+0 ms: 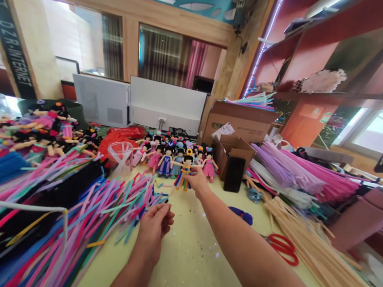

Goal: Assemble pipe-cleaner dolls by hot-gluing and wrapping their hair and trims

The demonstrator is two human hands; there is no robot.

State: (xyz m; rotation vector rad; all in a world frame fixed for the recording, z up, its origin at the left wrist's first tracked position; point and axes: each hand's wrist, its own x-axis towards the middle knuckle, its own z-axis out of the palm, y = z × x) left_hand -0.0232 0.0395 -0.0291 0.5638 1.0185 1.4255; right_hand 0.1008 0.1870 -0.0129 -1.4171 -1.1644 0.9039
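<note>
Right hand clamped on pipe-cleaner doll toward far edge of counter, left hand fingertips pinched together nearer, beside pipe-cleaner heap.

right hand holds a doll (rainbow skirt) beside the doll row.

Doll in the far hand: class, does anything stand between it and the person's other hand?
Nothing visible does. Bare table separates the left hand from the doll pinched by the right hand; pipe cleaner tips lie just left of that gap.
</note>
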